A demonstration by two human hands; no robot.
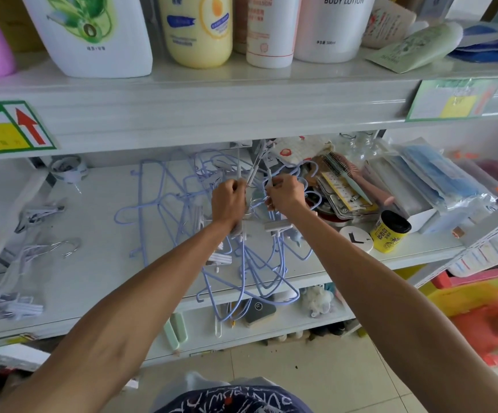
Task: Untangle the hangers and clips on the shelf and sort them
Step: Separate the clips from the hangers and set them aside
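Nearest the person, below both hands, part of the tangle of pale blue wire hangers (252,272) spills over the front edge of the shelf (107,263). Its long sides run from the hands toward the viewer, and the ends dangle down past the edge. Just under the wrists, white clips (276,227) hang among the wires with their bars lying crosswise.

The left hand (228,201) is clenched on the tangle, its fingers curled round pale rods (252,171) that rise up and away from it toward the underside of the upper shelf (212,108). Just beside it, the right hand (286,194) grips a thin rod and some wire in curled fingers (exactly which strand cannot be told).

Left of the left hand, flat hangers (155,201) lie on the shelf, long bars running near to far and one hook curving out to the left. Well to the left of that hand lie metal clips (37,214) and, nearer, wire hooks (67,245). Right of the right hand stands a yellow jar (389,234) with a black lid, its print unreadable, and beyond it lies a hairbrush (341,169).

Farther off, above the hands, a shelf label (12,128) carries a red arrow pointing up, and a white bottle (334,25) reads "BODY LOTION"
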